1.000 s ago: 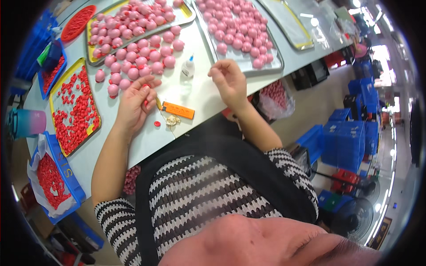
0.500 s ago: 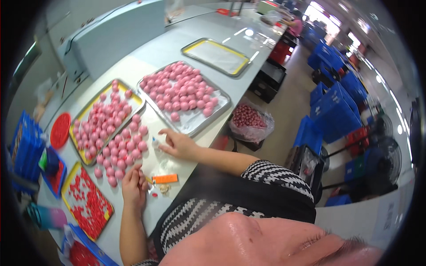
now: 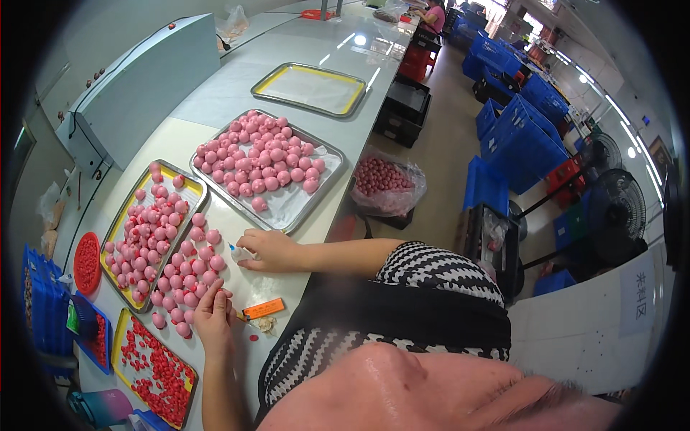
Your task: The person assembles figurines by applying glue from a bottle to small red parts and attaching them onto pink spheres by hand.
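My right hand (image 3: 272, 251) is closed around a small white squeeze bottle (image 3: 241, 253) with a blue tip, low over the pale table; its fingers cover part of the bottle. My left hand (image 3: 214, 310) is just right of a loose group of pink balls (image 3: 188, 268), its thumb and fingers pressed together. Whatever they may hold is hidden. An orange rectangular object (image 3: 264, 308) lies between my hands and my body. Left of the loose balls, a yellow-lined metal tray (image 3: 195, 188) holds more pink balls, some with red bits on them.
Beyond my right hand is a metal tray (image 3: 332, 188) of pink balls, with a yellow-edged tray (image 3: 309, 80) farther back. A tray of small red pieces (image 3: 159, 370) and a round red dish (image 3: 87, 263) stand left. Blue crates (image 3: 521, 140) line the floor at right.
My right hand has gone from spread fingers beside the white bottle to closing around it. My left hand stays by the loose balls. The whole view has shifted with my head.
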`<state>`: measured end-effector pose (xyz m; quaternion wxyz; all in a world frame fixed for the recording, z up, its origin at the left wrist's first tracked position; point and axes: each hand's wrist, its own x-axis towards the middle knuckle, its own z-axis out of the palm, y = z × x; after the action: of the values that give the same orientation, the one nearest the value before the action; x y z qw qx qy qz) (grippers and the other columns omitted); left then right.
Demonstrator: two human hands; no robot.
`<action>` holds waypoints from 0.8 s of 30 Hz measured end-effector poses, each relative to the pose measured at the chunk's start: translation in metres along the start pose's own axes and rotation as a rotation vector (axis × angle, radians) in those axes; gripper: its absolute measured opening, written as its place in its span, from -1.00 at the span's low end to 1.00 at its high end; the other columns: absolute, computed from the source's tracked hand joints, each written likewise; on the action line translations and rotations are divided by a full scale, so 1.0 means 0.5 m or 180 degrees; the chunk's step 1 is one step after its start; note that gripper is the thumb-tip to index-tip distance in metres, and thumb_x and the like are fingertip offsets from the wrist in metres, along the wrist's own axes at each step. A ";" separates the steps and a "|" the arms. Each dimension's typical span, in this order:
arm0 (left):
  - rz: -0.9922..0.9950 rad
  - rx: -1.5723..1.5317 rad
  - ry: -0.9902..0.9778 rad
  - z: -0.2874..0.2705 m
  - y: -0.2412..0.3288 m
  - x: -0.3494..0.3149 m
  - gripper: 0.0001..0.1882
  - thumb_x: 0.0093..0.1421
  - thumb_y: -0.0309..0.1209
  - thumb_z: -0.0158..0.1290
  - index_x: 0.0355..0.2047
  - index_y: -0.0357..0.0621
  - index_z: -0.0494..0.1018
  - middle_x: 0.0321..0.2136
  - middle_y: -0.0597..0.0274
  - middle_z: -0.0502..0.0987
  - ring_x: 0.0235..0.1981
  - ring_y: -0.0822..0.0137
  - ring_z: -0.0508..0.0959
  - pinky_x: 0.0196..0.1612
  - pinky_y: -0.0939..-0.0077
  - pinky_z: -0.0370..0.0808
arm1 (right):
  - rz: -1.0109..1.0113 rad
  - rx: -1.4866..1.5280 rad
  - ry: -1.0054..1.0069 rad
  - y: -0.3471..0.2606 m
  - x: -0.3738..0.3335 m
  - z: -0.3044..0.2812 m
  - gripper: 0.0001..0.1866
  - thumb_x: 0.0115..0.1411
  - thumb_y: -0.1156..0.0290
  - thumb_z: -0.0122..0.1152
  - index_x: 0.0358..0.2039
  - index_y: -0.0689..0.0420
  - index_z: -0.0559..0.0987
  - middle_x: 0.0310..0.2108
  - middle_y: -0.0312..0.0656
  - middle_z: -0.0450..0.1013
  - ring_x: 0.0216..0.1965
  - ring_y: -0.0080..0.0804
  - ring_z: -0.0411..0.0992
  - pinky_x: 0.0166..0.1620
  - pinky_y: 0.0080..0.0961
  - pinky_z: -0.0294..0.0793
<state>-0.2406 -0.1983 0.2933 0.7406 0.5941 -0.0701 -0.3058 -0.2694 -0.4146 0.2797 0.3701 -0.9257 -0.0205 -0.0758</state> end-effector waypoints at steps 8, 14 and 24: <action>0.0444 -0.0212 0.0354 -0.057 -0.042 0.044 -0.78 0.25 -0.47 -0.12 -0.10 -0.20 0.33 -0.39 0.30 0.43 -0.62 0.68 0.20 -0.64 0.80 0.13 | -0.0197 0.1385 0.0062 0.011 0.049 0.064 -0.66 0.01 0.33 0.22 -0.25 0.22 0.38 -0.39 -0.18 0.27 -0.39 -0.45 0.33 -0.35 -0.53 0.42; 0.0428 0.0475 0.0232 -0.069 -0.067 0.085 -0.83 0.22 -0.45 -0.05 -0.20 -0.22 0.40 -0.42 0.31 0.45 -0.58 0.66 0.29 -0.58 0.79 0.23 | -0.0317 0.1685 0.0188 0.058 0.076 0.127 -0.70 0.00 0.35 0.20 -0.31 0.23 0.38 -0.48 -0.16 0.36 -0.48 -0.39 0.35 -0.40 -0.51 0.38; 0.0534 0.0579 0.0181 -0.086 -0.098 0.139 -0.81 0.22 -0.45 -0.05 -0.18 -0.24 0.42 -0.48 0.34 0.42 -0.58 0.62 0.34 -0.53 0.78 0.28 | -0.0243 0.1990 -0.0167 0.081 0.099 0.126 -0.69 0.09 0.37 0.16 -0.19 0.21 0.37 -0.41 -0.13 0.46 -0.38 -0.44 0.45 -0.27 -0.51 0.43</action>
<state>-0.1826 -0.2047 0.2179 0.7084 0.6594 -0.1259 -0.2182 -0.2090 -0.4015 0.2147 0.6329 -0.7673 -0.0872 -0.0558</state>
